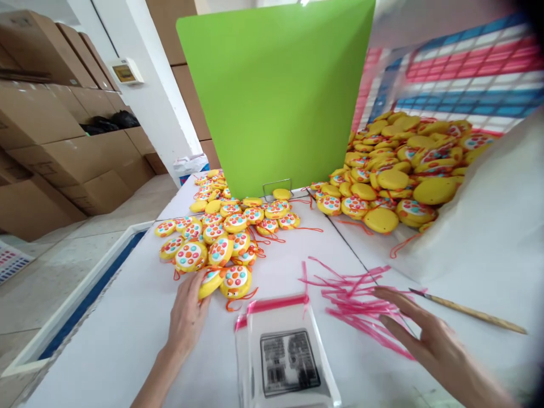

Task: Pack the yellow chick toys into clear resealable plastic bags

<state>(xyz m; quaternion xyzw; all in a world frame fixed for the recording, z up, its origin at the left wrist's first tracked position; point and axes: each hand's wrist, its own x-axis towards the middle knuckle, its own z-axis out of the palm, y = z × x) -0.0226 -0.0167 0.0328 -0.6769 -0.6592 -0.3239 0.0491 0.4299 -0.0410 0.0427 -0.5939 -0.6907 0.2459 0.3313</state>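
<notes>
My left hand (187,314) reaches to the near edge of a heap of round yellow toys with coloured dots (212,238). Its fingers close around one yellow toy (209,281) with an orange cord. My right hand (425,334) hovers flat with fingers stretched out over a scatter of pink plastic strips (352,300), holding nothing. Between the hands lies a stack of clear bags with pink seal bands and a printed label (284,351).
A green divider board (280,96) stands upright at the table's back. A big pile of the same yellow toys (403,170) spills from a white sack (488,226) at right. A thin wooden stick (467,310) lies at right. Cardboard boxes (55,130) stand on the left.
</notes>
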